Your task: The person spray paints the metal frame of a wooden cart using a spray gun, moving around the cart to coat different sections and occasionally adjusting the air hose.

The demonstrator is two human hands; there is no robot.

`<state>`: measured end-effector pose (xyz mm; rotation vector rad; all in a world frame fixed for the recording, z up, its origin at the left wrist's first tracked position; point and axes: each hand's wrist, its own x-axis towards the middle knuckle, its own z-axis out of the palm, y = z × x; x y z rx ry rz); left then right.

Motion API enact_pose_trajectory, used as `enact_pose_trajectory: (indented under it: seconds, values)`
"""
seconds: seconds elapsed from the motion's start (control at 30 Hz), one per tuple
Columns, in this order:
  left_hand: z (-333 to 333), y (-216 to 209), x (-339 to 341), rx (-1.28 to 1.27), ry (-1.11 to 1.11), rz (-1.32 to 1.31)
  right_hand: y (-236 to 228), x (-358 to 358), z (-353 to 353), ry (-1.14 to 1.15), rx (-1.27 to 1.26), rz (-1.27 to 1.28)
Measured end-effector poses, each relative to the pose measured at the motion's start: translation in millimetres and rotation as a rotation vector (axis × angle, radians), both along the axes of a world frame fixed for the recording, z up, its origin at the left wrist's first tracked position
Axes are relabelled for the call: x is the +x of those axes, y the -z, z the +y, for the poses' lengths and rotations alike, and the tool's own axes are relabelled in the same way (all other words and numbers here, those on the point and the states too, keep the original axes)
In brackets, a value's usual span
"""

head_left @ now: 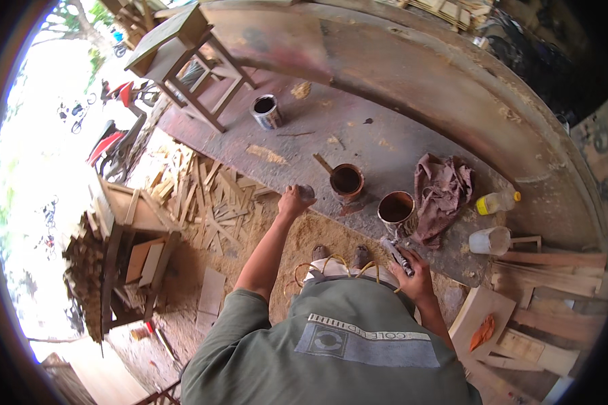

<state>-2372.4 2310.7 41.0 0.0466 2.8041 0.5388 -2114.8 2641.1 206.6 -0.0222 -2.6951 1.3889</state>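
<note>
My left hand is out over the near edge of the table-like surface, its fingers closed round a small grey cup-like piece. In my right hand is a metallic spray gun, its front end close to an open can of brown liquid. Left of that can stands another brown-stained can, with a wooden stick leaning in it. A crumpled mauve cloth lies right beside the nearer can. Loops of yellow hose show at my waist.
A wooden stool and a paint can stand at the far left. To the right are a yellow-capped bottle, a whitish plastic container and stacked boards. Wood offcuts cover the floor at left, near a wooden cabinet.
</note>
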Motion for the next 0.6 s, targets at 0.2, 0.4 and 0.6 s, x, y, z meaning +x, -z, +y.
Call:
enact_pose_trajectory:
  seconds: [0.2, 0.4, 0.6]
  values:
    - [18, 7, -46, -0.249, 0.201, 0.062, -7, 8, -14, 0.218, -0.047, -0.029]
    - [47, -7, -83, 0.622, 0.206, -0.207, 11, 6, -34, 0.259, -0.009, -0.012]
    - [68, 10, -87, 0.809, 0.254, -0.256, 11, 3, -48, 0.266, 0.026, -0.078]
